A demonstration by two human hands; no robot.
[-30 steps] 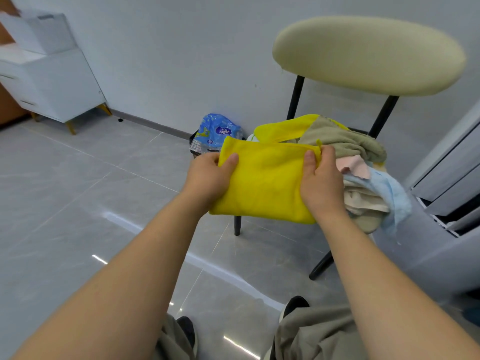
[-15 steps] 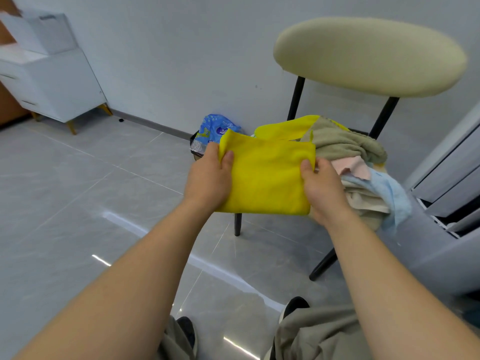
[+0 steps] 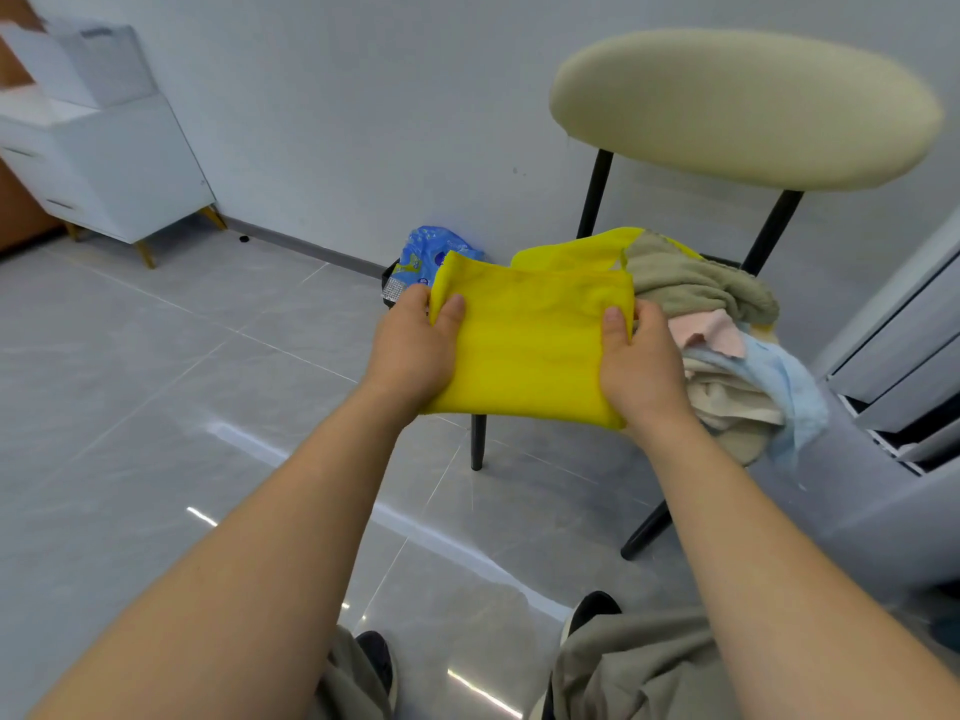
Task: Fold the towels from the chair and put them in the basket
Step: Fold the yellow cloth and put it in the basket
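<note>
A folded yellow towel (image 3: 530,345) hangs in the air in front of the chair (image 3: 743,106). My left hand (image 3: 415,345) grips its left edge, thumb on top. My right hand (image 3: 641,366) grips its right edge the same way. On the chair seat behind lies a heap of towels: another yellow one (image 3: 576,252), an olive one (image 3: 691,283), a pink one (image 3: 709,335), a light blue one (image 3: 784,381) and a beige one (image 3: 727,402). A dark basket (image 3: 388,283) stands on the floor left of the chair, mostly hidden by my left hand.
A blue plastic package (image 3: 431,252) sits in the basket. A white cabinet (image 3: 104,163) stands at the far left against the wall. A white panelled unit (image 3: 909,345) is close on the right. Grey tiled floor (image 3: 156,381) stretches to the left.
My hands have shifted apart to the towel's two side edges and the towel now lies wider and flatter between them. The heap on the chair has not moved.
</note>
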